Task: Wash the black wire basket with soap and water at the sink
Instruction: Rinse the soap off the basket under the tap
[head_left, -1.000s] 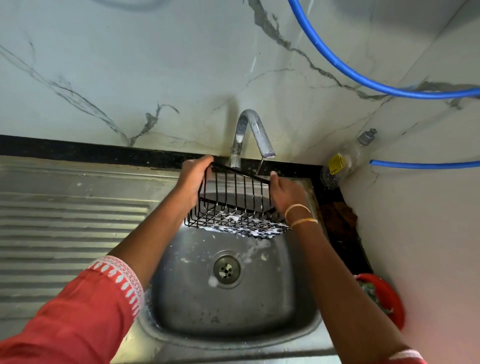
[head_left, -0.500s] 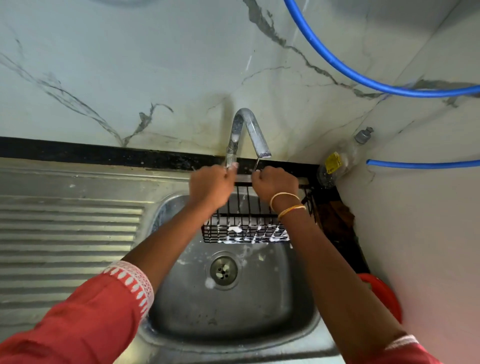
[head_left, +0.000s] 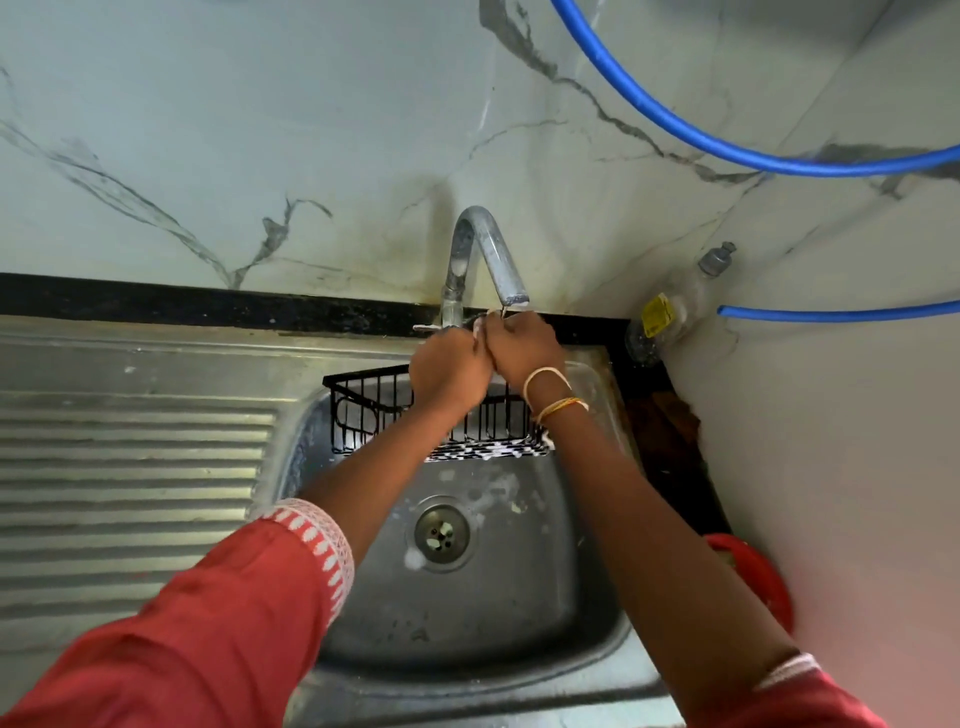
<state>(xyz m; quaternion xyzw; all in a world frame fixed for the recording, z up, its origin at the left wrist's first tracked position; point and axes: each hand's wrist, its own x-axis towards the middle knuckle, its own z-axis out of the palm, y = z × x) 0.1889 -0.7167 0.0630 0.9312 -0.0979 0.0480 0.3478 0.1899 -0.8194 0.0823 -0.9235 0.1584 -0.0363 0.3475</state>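
The left arm wears a loose red fabric sleeve (head_left: 197, 629) that ends partway along the forearm in a pale woven cuff band (head_left: 317, 530) patterned with rows of small red oval marks. The right arm shows only a short stretch of matching red sleeve (head_left: 795, 701) at the near edge, trimmed with a white band. On the right wrist sit a thin whitish bangle (head_left: 545, 375) and a slim golden-yellow bangle (head_left: 561, 406).

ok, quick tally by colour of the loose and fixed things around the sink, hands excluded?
Black: 1, the wire basket
Blue: 2, the upper hose and the lower hose
Red: 1, the red object at the right edge
Clear: 1, the bottle in the corner
Silver: 2, the tap and the sink
Total: 7
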